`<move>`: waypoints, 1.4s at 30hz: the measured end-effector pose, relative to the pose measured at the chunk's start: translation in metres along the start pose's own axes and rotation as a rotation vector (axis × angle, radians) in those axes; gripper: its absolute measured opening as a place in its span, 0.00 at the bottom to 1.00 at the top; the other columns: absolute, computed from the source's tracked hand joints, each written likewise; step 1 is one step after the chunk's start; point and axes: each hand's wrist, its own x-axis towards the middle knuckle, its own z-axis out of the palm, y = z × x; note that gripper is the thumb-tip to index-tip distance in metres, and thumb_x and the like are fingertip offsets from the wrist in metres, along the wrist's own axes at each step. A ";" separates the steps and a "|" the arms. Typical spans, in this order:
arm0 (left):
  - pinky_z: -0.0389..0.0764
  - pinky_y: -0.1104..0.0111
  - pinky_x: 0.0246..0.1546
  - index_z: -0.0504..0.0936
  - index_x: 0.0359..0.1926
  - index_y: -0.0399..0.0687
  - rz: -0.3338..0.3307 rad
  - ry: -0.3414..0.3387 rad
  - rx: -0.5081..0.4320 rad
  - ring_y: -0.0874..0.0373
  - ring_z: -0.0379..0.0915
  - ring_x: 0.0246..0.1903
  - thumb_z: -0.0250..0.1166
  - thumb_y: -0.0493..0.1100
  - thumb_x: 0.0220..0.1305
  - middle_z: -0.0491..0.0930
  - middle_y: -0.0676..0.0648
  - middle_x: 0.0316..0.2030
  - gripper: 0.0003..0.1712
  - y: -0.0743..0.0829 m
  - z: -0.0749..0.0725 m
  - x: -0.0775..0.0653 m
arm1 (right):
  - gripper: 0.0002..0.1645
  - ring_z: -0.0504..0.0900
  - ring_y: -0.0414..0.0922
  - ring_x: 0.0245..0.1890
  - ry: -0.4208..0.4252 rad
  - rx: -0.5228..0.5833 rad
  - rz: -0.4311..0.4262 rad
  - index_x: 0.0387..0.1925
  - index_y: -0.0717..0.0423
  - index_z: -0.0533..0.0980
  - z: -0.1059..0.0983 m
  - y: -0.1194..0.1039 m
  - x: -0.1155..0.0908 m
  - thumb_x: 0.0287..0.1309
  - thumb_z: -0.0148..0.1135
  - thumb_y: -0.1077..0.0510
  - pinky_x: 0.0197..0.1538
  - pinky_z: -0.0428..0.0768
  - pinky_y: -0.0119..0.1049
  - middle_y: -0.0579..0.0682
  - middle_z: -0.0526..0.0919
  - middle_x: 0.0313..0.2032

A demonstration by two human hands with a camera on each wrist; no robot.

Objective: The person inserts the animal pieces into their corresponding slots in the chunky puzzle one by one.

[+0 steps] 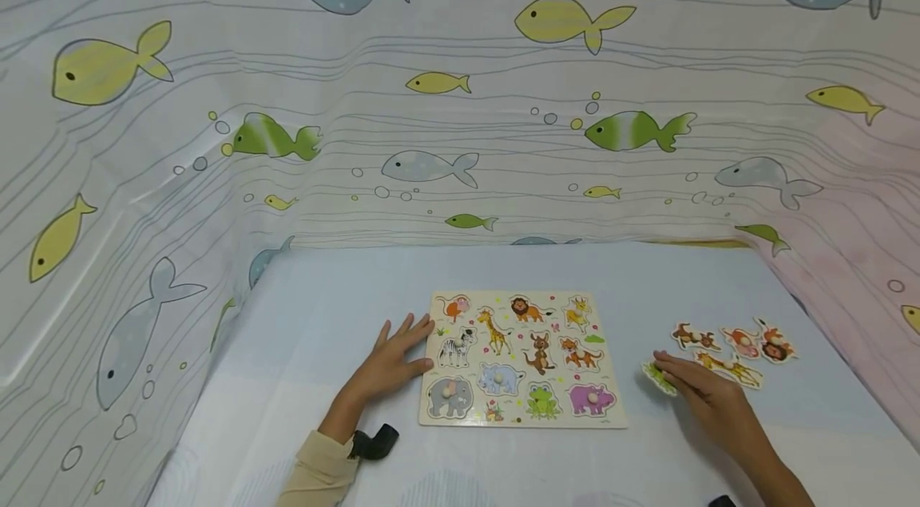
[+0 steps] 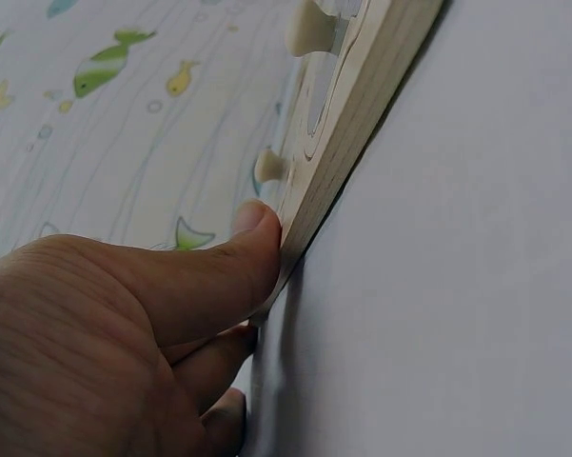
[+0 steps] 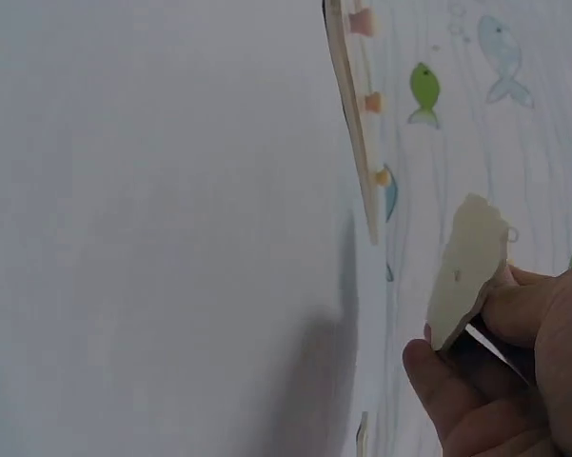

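My left hand (image 1: pixel 391 363) lies at the left edge of the wooden animal puzzle board (image 1: pixel 561 422), fingers spread and reaching over that edge. In the left wrist view, the thumb (image 2: pixel 252 248) touches the board's side (image 2: pixel 352 124). To the right of the board, my right hand (image 1: pixel 707 395) pinches a green puzzle piece (image 1: pixel 659 378) above the table. Its plain pale back (image 3: pixel 471 267) faces the right wrist camera. Beyond that hand lie loose giraffe (image 1: pixel 729 370), kangaroo (image 1: pixel 695 336), monkey (image 1: pixel 742 342) and lion (image 1: pixel 778 341) pieces.
Knobbed elephant (image 1: pixel 450 398), rhino (image 1: pixel 501 381) and hippo (image 1: pixel 592 401) pieces sit in the board. A pale cloth covers the table (image 1: pixel 345 291). Fish-patterned sheeting (image 1: pixel 503 116) rises behind and at both sides. A dark wrist device (image 1: pixel 375 441) is beside the left sleeve.
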 end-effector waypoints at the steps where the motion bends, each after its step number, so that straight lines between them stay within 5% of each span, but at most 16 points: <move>1: 0.24 0.50 0.79 0.64 0.74 0.47 -0.002 -0.001 0.002 0.49 0.40 0.79 0.68 0.44 0.63 0.58 0.49 0.76 0.40 0.000 0.000 0.000 | 0.31 0.71 0.17 0.60 -0.007 0.003 -0.011 0.48 0.59 0.85 0.001 -0.002 0.001 0.38 0.70 0.82 0.58 0.68 0.08 0.55 0.87 0.51; 14: 0.24 0.50 0.79 0.64 0.74 0.48 0.002 0.002 0.004 0.49 0.40 0.79 0.68 0.44 0.63 0.58 0.49 0.76 0.40 -0.001 0.000 0.001 | 0.23 0.75 0.21 0.59 -0.065 0.126 0.024 0.47 0.57 0.86 0.020 -0.030 0.017 0.47 0.73 0.74 0.52 0.77 0.14 0.55 0.87 0.52; 26: 0.24 0.50 0.79 0.64 0.74 0.47 0.001 0.001 0.005 0.48 0.40 0.79 0.68 0.44 0.63 0.58 0.49 0.76 0.40 0.001 0.000 -0.001 | 0.25 0.76 0.30 0.63 -0.124 0.195 -0.098 0.51 0.55 0.84 0.046 -0.049 0.029 0.49 0.72 0.73 0.62 0.71 0.14 0.53 0.86 0.55; 42: 0.25 0.46 0.78 0.65 0.73 0.44 0.041 0.007 0.015 0.44 0.42 0.79 0.69 0.44 0.63 0.60 0.46 0.75 0.40 -0.004 0.001 0.003 | 0.22 0.74 0.39 0.67 -0.175 0.341 -0.108 0.54 0.61 0.82 0.077 -0.077 0.030 0.57 0.67 0.72 0.66 0.68 0.19 0.60 0.83 0.57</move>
